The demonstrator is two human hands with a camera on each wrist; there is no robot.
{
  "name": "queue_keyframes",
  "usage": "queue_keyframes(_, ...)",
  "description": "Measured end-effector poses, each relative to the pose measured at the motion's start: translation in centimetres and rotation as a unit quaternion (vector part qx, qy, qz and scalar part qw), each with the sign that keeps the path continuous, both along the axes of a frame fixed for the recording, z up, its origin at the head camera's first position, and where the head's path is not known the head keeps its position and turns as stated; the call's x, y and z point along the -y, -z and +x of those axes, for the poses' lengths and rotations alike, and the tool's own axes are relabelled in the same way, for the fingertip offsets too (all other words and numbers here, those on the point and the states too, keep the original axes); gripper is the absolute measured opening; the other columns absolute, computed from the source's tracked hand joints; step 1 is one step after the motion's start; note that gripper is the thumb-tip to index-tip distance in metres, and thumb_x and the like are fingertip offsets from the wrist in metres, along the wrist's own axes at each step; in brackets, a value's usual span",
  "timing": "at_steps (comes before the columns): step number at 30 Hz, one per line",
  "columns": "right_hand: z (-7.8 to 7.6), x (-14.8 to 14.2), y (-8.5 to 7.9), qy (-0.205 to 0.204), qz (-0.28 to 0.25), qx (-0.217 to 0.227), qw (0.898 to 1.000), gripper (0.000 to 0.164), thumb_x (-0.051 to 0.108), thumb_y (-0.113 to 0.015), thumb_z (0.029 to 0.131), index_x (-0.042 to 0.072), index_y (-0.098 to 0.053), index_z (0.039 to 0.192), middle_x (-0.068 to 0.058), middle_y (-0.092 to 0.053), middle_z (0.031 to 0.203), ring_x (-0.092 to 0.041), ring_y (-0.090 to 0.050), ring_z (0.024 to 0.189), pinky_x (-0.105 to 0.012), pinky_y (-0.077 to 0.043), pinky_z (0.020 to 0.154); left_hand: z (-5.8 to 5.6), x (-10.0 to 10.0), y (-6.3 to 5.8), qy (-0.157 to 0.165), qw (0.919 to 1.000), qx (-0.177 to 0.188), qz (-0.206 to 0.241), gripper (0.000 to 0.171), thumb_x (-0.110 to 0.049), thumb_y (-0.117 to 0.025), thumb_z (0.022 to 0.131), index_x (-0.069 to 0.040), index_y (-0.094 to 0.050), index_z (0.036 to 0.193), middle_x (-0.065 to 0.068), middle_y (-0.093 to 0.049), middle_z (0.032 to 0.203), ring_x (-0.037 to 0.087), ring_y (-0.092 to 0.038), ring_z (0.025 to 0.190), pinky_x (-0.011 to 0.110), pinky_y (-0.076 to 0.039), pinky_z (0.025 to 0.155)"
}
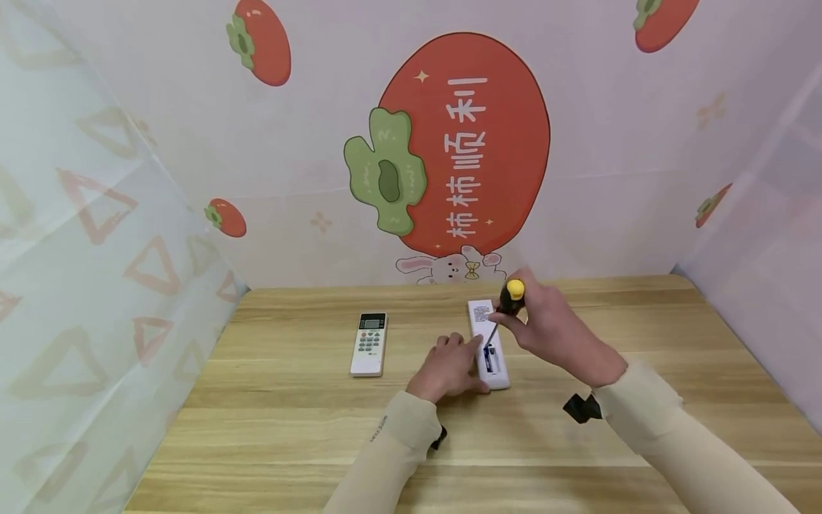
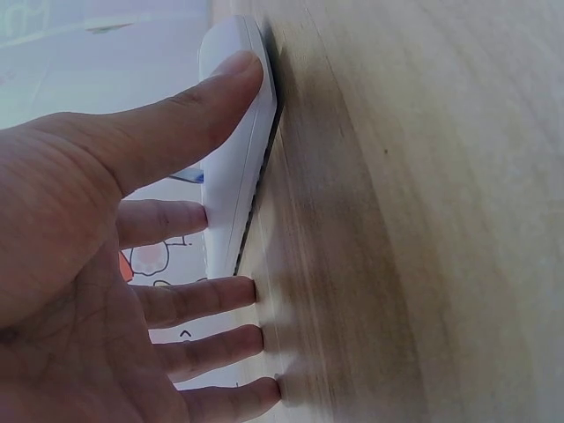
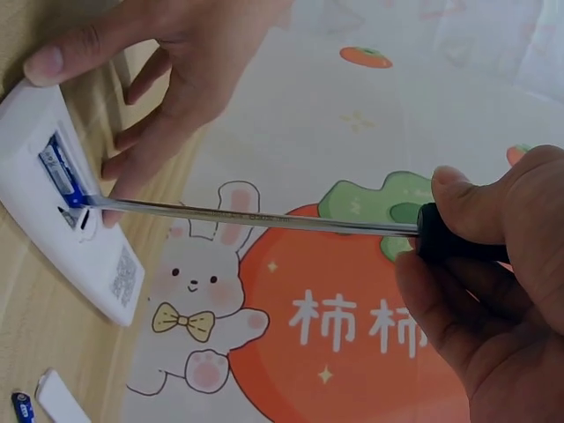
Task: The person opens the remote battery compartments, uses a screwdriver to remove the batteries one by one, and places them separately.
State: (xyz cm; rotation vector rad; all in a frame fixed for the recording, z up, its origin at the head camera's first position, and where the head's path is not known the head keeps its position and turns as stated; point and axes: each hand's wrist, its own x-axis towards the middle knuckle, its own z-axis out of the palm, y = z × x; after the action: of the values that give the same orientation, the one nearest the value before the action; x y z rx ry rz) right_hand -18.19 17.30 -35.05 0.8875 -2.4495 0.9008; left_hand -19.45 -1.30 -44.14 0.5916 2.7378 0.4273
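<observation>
A white remote control [image 1: 503, 378] lies face down on the table, its battery compartment uncovered. Inside the compartment sits a blue battery [image 3: 60, 169], beside a bare slot. My right hand [image 1: 555, 325] grips a screwdriver [image 3: 264, 218] by its black and yellow handle, and the metal tip reaches the end of that battery. My left hand [image 1: 452, 368] steadies the remote from the left: the thumb [image 2: 236, 77] presses its near end and the index finger touches its side. The other left fingers stretch out with their tips at the tabletop.
Left of my hands, a second white remote [image 1: 369, 350] lies keys up. In the right wrist view, a loose blue battery [image 3: 23, 407] and a white battery cover [image 3: 60, 401] lie on the table. A printed cloth wall [image 1: 302, 157] rises behind the wooden table [image 1: 270, 428].
</observation>
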Motion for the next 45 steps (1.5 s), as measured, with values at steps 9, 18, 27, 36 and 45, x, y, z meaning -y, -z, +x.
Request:
queue_keyframes(9, 0.9, 0.2, 0.8, -0.006, -0.006, -0.053, 0.999, 0.047, -0.003, -0.087, 0.076, 0.003, -0.049, 0.103, 0.002, -0.063, 0.087, -0.01, -0.066, 0.076, -0.03, -0.058, 0.069, -0.1, -0.1, 0.1, 0.001, 1.0, -0.005, 0.0, 0.09, -0.047, -0.083, 0.083, -0.021, -0.041, 0.157, 0.014, -0.048, 0.145, 0.034, -0.042, 0.135, 0.051, -0.036, 0.113)
queue_keyframes(18, 0.1, -0.5, 0.5, 0.019, -0.015, -0.006, 1.0, 0.05, 0.002, -0.086, 0.079, 0.004, -0.045, 0.108, -0.001, -0.066, 0.087, -0.014, -0.07, 0.077, -0.034, -0.06, 0.069, -0.1, -0.1, 0.3, -0.001, 1.0, -0.002, 0.0, 0.09, -0.047, -0.083, 0.082, -0.021, -0.04, 0.157, 0.013, -0.049, 0.145, 0.034, -0.043, 0.133, 0.05, -0.036, 0.113)
queue_keyframes(27, -2.2, -1.6, -0.2, 0.062, -0.021, 0.068, 0.996, 0.048, 0.006, -0.081, 0.086, 0.001, -0.042, 0.114, -0.008, -0.072, 0.091, -0.019, -0.069, 0.074, -0.035, -0.057, 0.066, -0.1, -0.1, 0.4, 0.001, 1.0, -0.002, 0.003, 0.091, -0.046, -0.084, 0.082, -0.021, -0.04, 0.157, 0.014, -0.048, 0.145, 0.033, -0.042, 0.135, 0.05, -0.035, 0.113)
queue_keyframes(36, -5.4, -2.5, -1.1, 0.113, -0.015, 0.176, 0.978, 0.056, 0.022, -0.077, 0.093, 0.001, -0.039, 0.128, -0.015, -0.068, 0.092, -0.027, -0.064, 0.075, -0.04, -0.053, 0.067, -0.1, -0.3, 0.2, -0.007, 1.0, -0.003, 0.005, 0.093, -0.046, -0.086, 0.079, -0.022, -0.042, 0.157, 0.015, -0.047, 0.147, 0.035, -0.042, 0.136, 0.052, -0.035, 0.113)
queue_keyframes(45, -8.1, -2.5, -1.1, 0.104, -0.012, 0.219, 0.97, 0.062, 0.018, -0.075, 0.094, 0.0, -0.036, 0.139, -0.017, -0.068, 0.094, -0.025, -0.067, 0.075, -0.041, -0.054, 0.07, -0.1, -0.2, 0.1, -0.004, 1.0, -0.005, 0.002, 0.091, -0.046, -0.085, 0.081, -0.023, -0.041, 0.157, 0.015, -0.046, 0.149, 0.035, -0.04, 0.137, 0.052, -0.034, 0.114)
